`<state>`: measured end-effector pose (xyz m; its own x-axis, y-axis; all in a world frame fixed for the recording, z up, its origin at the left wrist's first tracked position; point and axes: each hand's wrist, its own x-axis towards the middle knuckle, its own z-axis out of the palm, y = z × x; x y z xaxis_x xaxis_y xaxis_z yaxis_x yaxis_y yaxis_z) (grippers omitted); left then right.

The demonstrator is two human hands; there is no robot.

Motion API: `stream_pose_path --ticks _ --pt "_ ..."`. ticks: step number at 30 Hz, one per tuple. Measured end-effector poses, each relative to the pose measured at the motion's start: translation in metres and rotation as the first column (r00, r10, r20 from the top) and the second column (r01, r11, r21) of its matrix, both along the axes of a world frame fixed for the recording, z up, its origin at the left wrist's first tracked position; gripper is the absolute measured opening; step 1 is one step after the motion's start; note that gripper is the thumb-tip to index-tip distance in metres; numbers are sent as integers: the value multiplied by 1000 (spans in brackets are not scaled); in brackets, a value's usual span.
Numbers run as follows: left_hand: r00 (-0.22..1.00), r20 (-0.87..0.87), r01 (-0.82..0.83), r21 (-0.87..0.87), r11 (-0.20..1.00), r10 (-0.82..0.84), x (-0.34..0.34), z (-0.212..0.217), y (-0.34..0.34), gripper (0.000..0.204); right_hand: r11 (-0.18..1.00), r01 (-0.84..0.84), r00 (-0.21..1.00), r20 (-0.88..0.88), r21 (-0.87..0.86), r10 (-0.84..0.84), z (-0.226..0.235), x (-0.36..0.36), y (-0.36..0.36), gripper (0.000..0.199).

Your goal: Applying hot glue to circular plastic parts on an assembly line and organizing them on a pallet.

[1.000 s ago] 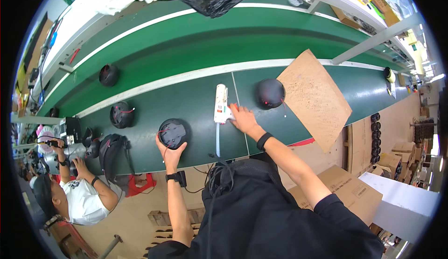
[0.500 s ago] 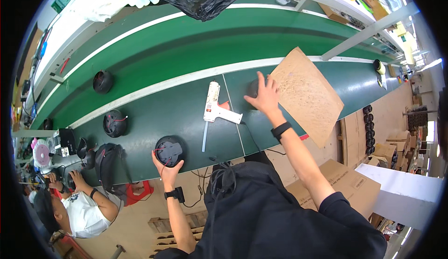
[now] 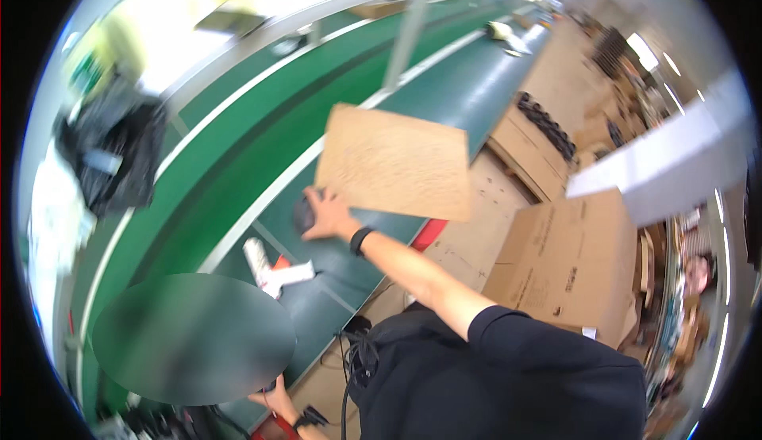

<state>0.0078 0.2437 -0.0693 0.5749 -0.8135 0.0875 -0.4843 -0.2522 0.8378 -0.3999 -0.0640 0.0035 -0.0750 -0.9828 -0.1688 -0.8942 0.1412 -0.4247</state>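
Note:
My right hand [image 3: 331, 215] is at a dark round part [image 3: 303, 215] on the green bench, its thumb and fingers spanning the part's near side. Motion blur softens the fingertips. Low in the picture, my left hand [image 3: 277, 400] is at the bench's near edge. A smooth grey-green blurred oval covers most of what lies by its fingers; only a sliver of something dark shows there. Between my hands a white glue gun [image 3: 274, 272] with a red trigger lies on its side. A brown cardboard sheet [image 3: 401, 162] lies just beyond my right hand.
A green conveyor belt [image 3: 230, 174] runs behind the bench, with a metal post [image 3: 409, 35] between them. A black plastic bag [image 3: 115, 150] hangs at the left. Large cardboard boxes [image 3: 556, 257] stand on the floor to the right. Cables dangle at the near edge.
The view has swung right, shifting the bench left and down in the picture. My right hand has closed in on the dark round part. The black housing in my left hand is now covered.

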Motion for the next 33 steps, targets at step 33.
stream_pose_path --ticks 33 --pt "44 -237 999 39 36 -970 -836 46 -101 122 362 903 300 263 232 -917 8 -645 585 122"
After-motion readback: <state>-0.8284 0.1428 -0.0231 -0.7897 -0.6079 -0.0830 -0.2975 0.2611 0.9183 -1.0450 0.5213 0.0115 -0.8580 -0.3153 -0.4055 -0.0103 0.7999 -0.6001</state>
